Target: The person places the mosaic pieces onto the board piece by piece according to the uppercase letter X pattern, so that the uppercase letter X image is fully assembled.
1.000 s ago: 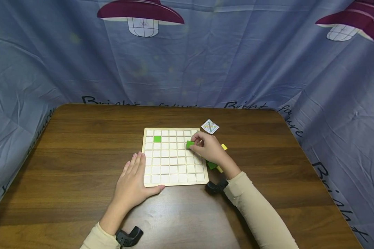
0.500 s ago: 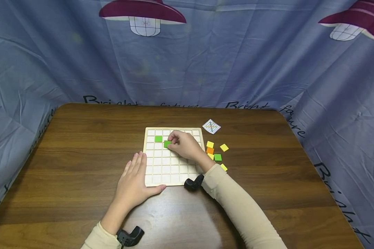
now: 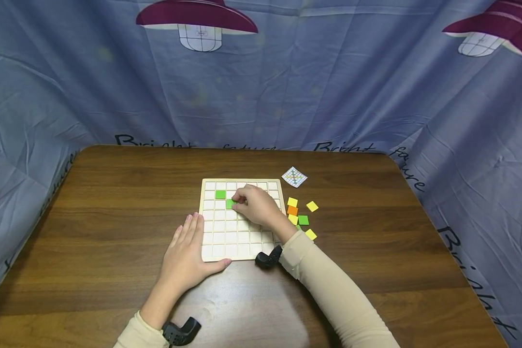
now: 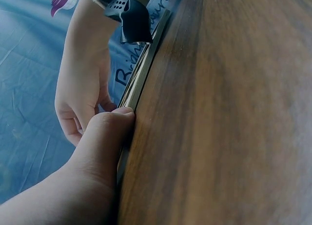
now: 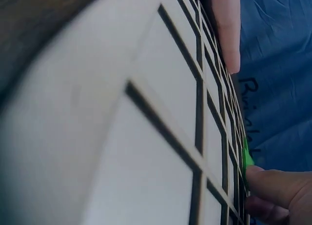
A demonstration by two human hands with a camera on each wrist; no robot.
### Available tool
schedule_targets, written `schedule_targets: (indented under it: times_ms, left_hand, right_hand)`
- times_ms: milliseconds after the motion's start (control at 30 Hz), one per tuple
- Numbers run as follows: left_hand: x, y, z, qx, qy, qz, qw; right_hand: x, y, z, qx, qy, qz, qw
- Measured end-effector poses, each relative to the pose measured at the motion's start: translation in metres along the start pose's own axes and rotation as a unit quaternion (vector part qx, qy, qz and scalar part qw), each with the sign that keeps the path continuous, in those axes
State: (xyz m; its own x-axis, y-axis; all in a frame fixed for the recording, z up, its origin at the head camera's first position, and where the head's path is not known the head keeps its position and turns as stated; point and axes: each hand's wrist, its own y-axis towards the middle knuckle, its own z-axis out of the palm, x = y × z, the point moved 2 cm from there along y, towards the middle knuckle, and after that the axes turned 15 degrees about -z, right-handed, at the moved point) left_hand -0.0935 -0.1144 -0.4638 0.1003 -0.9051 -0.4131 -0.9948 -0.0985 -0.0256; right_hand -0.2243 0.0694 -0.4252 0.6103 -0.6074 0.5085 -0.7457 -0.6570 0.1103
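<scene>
A pale wooden grid board [image 3: 230, 238] with white squares lies on the table. My right hand [image 3: 258, 205] is over its upper middle, thumb and fingers pinching a green square tile [image 3: 229, 204] right at a grid cell. In the right wrist view this green tile [image 5: 248, 156] shows at the thumb tip, close over the board. Diagonally up and left of it, another green tile [image 3: 220, 194] fills a cell. My left hand [image 3: 184, 251] lies flat with straight fingers along the board's left edge. Its thumb [image 4: 114, 118] touches the front edge.
Right of the board lie several loose tiles: yellow tiles [image 3: 312, 207], an orange tile [image 3: 292, 210] and green tiles [image 3: 303, 220], one partly hidden by the right wrist. A small patterned grid card [image 3: 294, 177] sits behind them. A blue curtain [image 3: 261, 96] hangs behind the wooden table [image 3: 135, 183].
My right hand carried the green tile leftward across the board, then lowered it slightly toward a cell near the placed green tile. The left hand stays at the board's edge.
</scene>
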Motion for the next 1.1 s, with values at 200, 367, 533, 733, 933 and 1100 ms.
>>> schedule_targets:
  times_ms: [200,367,533,733,933,1100]
  left_hand:
    - [0.001,0.0,0.0,0.0,-0.002,-0.001,1.0]
    - [0.001,0.0,0.001,0.001,-0.003,-0.002,1.0]
    - [0.001,0.0,0.001,-0.002,-0.003,-0.002,1.0]
    - [0.001,0.001,0.002,-0.007,-0.003,0.0,1.0]
    - [0.0,0.001,0.002,-0.006,-0.001,0.001,1.0]
    - [0.0,0.0,0.001,-0.003,-0.002,-0.001,1.0]
  right_hand:
    - [0.001,-0.011,-0.007,0.022,-0.047,-0.013,0.9986]
    - [-0.008,-0.031,-0.024,0.005,-0.056,0.016,0.9983]
    - [-0.028,-0.061,-0.044,-0.013,-0.089,0.066,0.9938]
    - [-0.053,-0.09,-0.061,-0.023,-0.134,0.155,0.9785]
    - [-0.065,-0.1,-0.063,-0.013,-0.128,0.205,0.9704]
    - [-0.072,-0.102,-0.064,-0.015,-0.121,0.197,0.9729]
